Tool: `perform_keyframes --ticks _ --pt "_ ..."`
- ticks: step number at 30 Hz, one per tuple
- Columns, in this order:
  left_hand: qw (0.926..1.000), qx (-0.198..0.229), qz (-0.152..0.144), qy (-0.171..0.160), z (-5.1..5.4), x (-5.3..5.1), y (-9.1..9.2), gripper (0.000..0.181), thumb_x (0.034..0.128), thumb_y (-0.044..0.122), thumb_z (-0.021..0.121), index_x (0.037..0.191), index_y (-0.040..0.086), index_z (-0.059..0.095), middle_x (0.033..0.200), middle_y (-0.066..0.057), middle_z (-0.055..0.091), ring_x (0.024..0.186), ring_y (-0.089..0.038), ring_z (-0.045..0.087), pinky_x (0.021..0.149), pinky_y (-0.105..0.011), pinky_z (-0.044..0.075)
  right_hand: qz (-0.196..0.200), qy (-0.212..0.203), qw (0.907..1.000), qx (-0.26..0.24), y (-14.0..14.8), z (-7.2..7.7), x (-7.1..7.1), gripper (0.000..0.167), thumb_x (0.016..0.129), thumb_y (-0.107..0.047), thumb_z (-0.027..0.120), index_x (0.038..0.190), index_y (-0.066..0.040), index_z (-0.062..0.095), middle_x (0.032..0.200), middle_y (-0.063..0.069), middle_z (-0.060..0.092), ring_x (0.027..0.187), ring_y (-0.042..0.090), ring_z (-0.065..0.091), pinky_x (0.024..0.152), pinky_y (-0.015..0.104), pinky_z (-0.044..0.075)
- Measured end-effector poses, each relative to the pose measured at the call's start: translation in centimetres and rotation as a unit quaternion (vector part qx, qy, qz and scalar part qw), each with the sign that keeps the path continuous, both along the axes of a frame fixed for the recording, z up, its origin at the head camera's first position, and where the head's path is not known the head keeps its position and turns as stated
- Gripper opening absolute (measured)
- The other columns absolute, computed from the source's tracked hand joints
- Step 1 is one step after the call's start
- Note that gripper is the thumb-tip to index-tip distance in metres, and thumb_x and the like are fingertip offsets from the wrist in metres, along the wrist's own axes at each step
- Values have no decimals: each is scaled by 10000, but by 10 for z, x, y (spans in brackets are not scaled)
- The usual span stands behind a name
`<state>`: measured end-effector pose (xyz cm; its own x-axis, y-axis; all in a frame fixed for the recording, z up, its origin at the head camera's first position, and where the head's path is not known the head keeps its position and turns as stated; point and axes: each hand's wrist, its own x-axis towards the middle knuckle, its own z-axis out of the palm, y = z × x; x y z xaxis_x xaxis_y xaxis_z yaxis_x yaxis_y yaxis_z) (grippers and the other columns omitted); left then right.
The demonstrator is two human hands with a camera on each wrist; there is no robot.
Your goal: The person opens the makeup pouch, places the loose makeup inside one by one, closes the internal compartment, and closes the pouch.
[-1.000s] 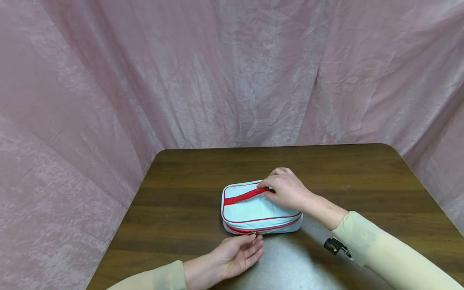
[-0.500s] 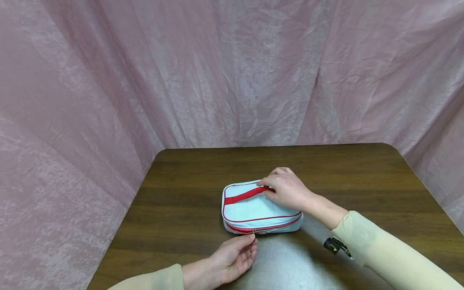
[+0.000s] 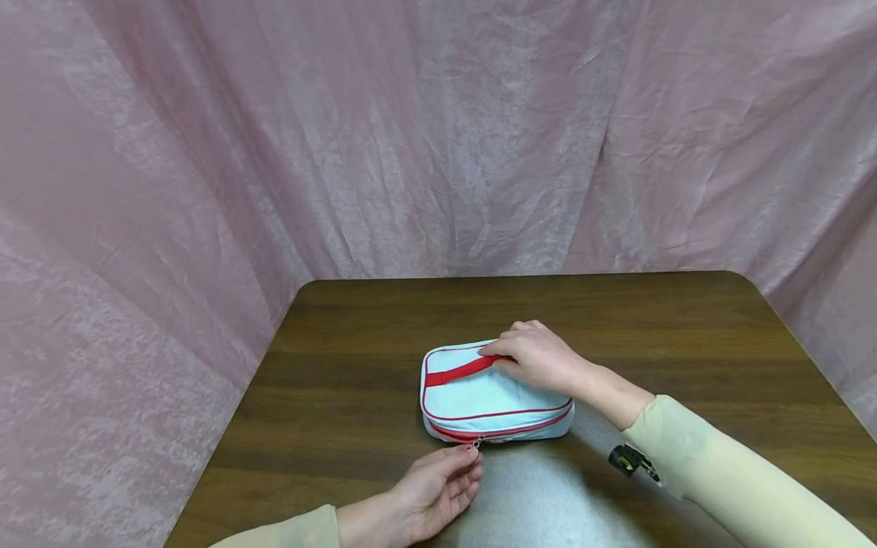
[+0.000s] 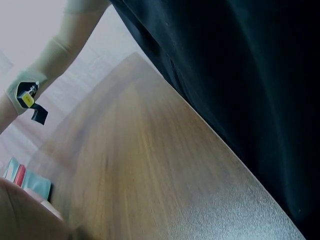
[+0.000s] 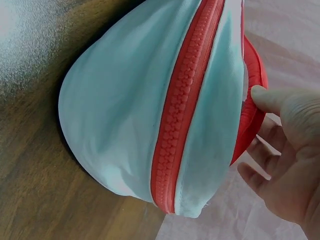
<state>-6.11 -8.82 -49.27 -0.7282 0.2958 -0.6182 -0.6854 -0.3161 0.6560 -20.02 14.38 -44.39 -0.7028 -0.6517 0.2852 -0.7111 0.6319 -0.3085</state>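
Observation:
A pale blue zippered pouch (image 3: 466, 401) with red piping lies flat on the table. Across its top runs a red strap handle (image 3: 455, 374), which my right hand (image 3: 541, 359) grips at its right part. In the right wrist view, the thumb and fingers of the right hand (image 5: 295, 145) are around that strap, and the red zipper (image 5: 182, 100) along this side is closed. At the pouch's front edge, my left hand (image 3: 438, 491) pinches the small metal zipper pull (image 3: 477, 441) between thumb and index finger. Only a corner of the pouch (image 4: 37, 184) shows in the left wrist view.
The brown wooden table (image 3: 329, 411) extends around the pouch, with glare near its front. Pink curtains (image 3: 438, 137) hang behind it. A small black device (image 3: 626, 460) sits at the right sleeve. Dark clothing (image 4: 225, 75) borders the table's near edge.
My left fingers have curled in and pinched the zipper pull, and the left hand has shifted slightly left. The right hand keeps its grip on the strap, and the pouch has hardly moved.

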Motion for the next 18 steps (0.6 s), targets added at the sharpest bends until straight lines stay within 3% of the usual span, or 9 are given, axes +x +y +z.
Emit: perform_keyframes --ticks 8,18 --pt "9982 -541 -169 195 0 1 -3 126 951 235 747 1028 145 700 955 17 686 790 -82 594 683 -214 512 522 458 9974 215 8 -6 -9 202 917 -176 784 1095 -270 797 1019 -109 736 936 162 590 948 451 417" --pt "9958 -840 -273 260 3 -4 -9 103 937 237 755 984 163 700 946 26 698 782 -98 581 653 -208 496 1115 625 9918 58 13 -11 -21 188 928 -146 757 1070 -262 797 1014 -122 728 926 165 595 963 475 407"
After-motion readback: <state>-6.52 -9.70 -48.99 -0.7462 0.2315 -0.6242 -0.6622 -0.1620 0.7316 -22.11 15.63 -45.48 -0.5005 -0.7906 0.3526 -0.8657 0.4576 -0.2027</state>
